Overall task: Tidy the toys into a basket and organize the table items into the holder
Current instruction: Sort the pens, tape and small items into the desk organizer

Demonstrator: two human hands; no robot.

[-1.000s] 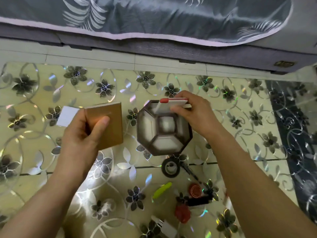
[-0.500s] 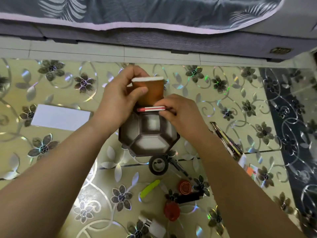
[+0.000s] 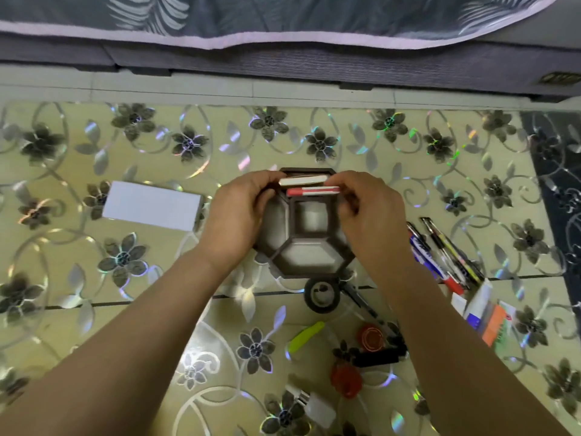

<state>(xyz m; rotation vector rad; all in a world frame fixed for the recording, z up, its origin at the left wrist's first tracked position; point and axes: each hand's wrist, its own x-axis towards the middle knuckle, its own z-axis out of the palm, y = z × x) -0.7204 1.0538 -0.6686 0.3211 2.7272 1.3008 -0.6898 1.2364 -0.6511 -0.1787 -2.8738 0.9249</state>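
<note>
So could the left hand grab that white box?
Probably yes, once it lets go: the left hand holds the notepad at the holder, but the white box lies just left of it with nothing between.

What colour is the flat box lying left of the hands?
White; the flat rectangular box shows plainly in the head view.

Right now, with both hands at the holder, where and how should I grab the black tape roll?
Pinch the black tape roll by its near wall from above: one finger in the core, thumb outside. It lies flat, hole up. The holder crowds its far edge and a slim dark thing its right, so near-left is probably best.
</note>
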